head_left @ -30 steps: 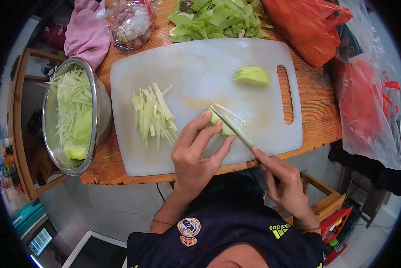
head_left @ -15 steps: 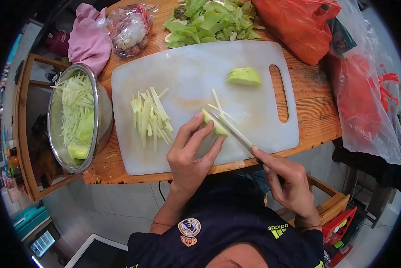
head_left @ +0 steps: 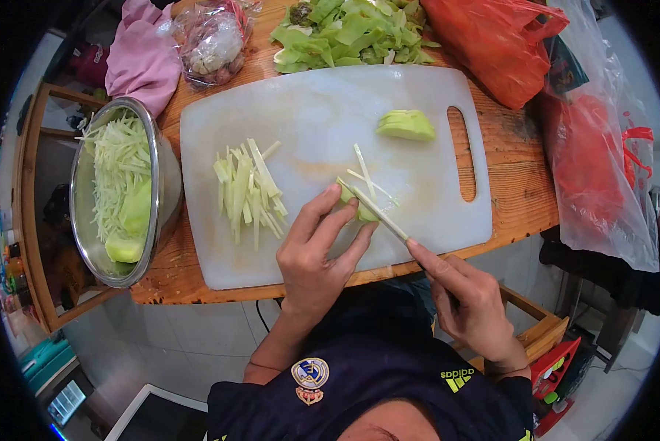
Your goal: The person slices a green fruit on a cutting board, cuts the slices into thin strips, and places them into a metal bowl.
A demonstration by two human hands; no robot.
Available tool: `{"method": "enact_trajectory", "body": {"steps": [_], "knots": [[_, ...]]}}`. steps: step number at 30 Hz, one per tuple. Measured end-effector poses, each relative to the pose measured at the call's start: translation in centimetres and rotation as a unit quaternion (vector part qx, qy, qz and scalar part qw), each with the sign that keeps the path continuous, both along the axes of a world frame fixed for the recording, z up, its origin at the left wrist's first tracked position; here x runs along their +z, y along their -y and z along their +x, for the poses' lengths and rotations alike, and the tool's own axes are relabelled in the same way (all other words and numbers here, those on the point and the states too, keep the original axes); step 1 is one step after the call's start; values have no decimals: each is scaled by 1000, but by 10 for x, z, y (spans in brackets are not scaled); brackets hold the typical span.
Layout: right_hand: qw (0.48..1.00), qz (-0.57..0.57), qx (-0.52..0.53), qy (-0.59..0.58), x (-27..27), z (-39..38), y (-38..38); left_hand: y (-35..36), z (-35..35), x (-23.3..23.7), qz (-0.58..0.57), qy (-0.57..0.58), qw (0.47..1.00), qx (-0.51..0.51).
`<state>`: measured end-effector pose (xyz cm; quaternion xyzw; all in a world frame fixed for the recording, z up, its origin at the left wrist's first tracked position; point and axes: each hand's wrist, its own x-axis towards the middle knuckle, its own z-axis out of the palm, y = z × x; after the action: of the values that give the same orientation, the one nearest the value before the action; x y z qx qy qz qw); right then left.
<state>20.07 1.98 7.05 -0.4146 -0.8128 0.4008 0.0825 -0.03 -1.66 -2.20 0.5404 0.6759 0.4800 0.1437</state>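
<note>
Partly hidden: left hand (head_left: 311, 257) pins green chunk (head_left: 364, 215); right hand (head_left: 466, 301) grips knife (head_left: 378, 211), handle concealed.

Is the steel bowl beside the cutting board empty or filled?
Filled: the steel bowl holds a heap of pale green shreds and larger green pieces.

Worn wooden table (head_left: 517, 158), orange-brown grain; pale grey tiled floor (head_left: 176, 338) below; wooden shelf frame (head_left: 30, 220) at left; wooden stool frame (head_left: 539, 334) at lower right; even light.
</note>
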Motion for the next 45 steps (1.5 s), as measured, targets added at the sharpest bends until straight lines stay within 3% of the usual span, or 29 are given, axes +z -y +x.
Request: {"method": "enact_trajectory", "body": {"steps": [3,12,15,18,21,30,45], "knots": [[999,-4,7,36,-4,-9,-3,-1,-1,1,-1,-6,1000,-3],[998,-10,-22,-53,-36,7,1,-1,-1,0,0,15,1000,6],[989,-85,-73,-100,-33,20,4,-1,1,5,-11,16,1000,6],[964,-222,-132,-66,-23,34,-3,-2,1,8,-21,1,1000,2],[958,-233,-141,-89,-22,37,-10,-4,3,17,-42,-23,999,1],[986,-70,-51,-142,-24,28,-11,0,4,6,7,-78,997,5],[999,-13,-3,-45,-8,5,-3,2,0,2,15,-42,999,-1]]}}
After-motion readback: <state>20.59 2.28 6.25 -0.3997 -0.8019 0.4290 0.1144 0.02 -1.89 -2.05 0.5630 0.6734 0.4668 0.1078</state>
